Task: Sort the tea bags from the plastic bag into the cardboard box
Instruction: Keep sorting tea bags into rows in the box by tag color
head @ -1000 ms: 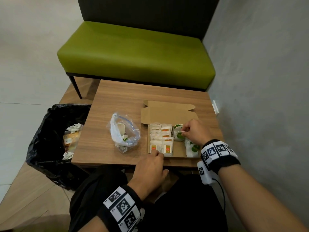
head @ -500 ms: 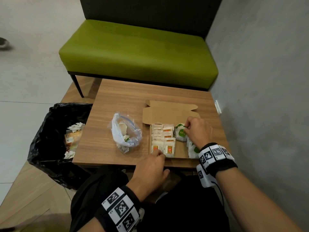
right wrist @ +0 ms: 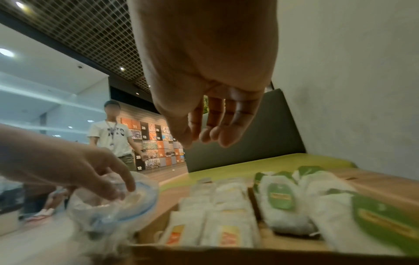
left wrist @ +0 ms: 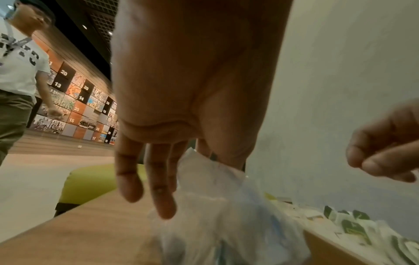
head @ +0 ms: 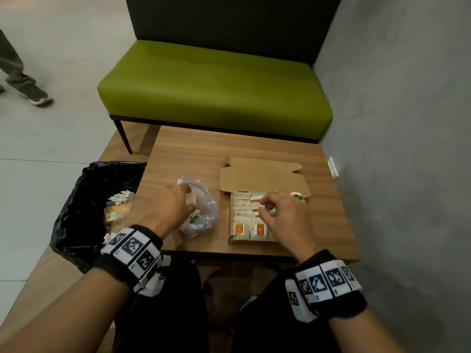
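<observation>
A green padded bench (head: pixel 214 87) fills the upper middle of the head view, above a square wooden table (head: pixel 193 159). A black bin liner (head: pixel 76 200) sits at the table's left edge. On the table's right half lies an open brown cardboard box (head: pixel 262 174), holding white tea bags (head: pixel 258 229), orange-marked on its left side and green-labelled on its right. Just left of it stands a clear plastic bag (head: pixel 206 212). The left hand (head: pixel 168 210) reaches into its mouth, pinching a white tea bag (left wrist: pixel 204 170). The right hand (head: pixel 285 217) hovers above the box, fingers relaxed, holding nothing.
</observation>
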{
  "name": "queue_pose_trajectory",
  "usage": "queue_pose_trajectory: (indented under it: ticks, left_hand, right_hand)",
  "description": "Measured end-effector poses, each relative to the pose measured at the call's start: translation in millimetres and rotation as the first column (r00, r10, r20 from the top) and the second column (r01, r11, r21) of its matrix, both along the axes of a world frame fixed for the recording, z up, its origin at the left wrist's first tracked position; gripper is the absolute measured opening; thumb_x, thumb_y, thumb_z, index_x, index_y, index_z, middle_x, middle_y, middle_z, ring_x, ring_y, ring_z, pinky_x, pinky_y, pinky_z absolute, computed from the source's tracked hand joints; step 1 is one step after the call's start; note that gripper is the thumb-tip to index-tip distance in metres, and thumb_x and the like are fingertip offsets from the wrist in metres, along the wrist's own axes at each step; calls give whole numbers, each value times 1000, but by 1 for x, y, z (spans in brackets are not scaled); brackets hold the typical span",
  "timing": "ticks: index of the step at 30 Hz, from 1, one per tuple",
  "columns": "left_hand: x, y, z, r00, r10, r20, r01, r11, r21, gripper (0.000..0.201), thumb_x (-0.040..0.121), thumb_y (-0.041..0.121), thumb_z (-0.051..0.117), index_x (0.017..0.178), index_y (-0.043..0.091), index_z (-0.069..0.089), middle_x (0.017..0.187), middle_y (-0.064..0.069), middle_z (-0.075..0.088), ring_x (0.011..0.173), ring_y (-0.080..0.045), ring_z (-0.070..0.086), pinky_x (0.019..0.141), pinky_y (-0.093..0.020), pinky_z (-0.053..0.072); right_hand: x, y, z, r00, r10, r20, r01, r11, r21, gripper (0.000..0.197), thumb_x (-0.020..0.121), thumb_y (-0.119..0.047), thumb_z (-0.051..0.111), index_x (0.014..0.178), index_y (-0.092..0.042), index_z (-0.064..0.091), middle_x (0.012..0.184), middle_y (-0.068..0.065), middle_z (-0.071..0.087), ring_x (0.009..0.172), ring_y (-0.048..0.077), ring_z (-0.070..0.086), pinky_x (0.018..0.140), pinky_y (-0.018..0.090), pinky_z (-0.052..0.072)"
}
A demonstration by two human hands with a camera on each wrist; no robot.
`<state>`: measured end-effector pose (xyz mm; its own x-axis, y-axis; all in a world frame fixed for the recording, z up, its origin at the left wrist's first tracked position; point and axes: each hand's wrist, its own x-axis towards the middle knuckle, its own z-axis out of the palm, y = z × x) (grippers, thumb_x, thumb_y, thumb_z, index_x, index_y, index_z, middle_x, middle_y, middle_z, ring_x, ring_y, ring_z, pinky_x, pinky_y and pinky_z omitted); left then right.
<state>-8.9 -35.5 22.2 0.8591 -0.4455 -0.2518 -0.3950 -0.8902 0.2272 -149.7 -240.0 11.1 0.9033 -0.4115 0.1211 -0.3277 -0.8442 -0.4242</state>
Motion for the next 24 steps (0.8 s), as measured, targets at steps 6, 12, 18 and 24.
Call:
queue_pose_trajectory:
  ticks: [6, 12, 18, 24]
  left_hand:
    - [-16, 19, -8, 996, -50, -70, 35, 977, -210, 52, 85, 11, 67, 136, 16, 56, 131, -5, 63, 122, -22, 58, 99, -27, 42]
    - [-49, 37, 2, 990, -122, -76, 80, 907, -413, 52, 85, 13, 68, 135, 21, 56, 132, 1, 63, 127, -17, 55, 108, -29, 39]
    - [-69, 45, 10, 988, -154, 21, 151, 927, -343, 55, 86, 14, 64, 138, 23, 51, 137, 3, 58, 124, -17, 55, 102, -30, 44]
    - [-86, 41, 16, 978, -208, 18, 199, 904, -379, 55, 87, 15, 63, 140, 22, 49, 137, 4, 57, 122, -15, 55, 99, -25, 41]
  right_hand:
    - [6, 53, 4, 992, 128, -3, -122, 955, 271, 19, 92, -40, 63, 106, -30, 73, 107, -8, 51, 101, 8, 51, 81, 27, 45]
    - [0, 79, 4, 973, 214, -81, -163, 897, 411, 29, 86, -32, 74, 115, -35, 72, 126, -7, 47, 117, 6, 46, 100, 21, 38]
    - [-16, 83, 10, 967, 227, -113, -200, 957, 210, 33, 92, -20, 63, 123, -32, 67, 128, -10, 44, 110, 11, 55, 91, 22, 44]
    - [-26, 93, 17, 928, 322, -187, -330, 944, -16, 45, 85, -37, 73, 129, -39, 61, 157, 1, 27, 132, 22, 44, 100, 39, 47]
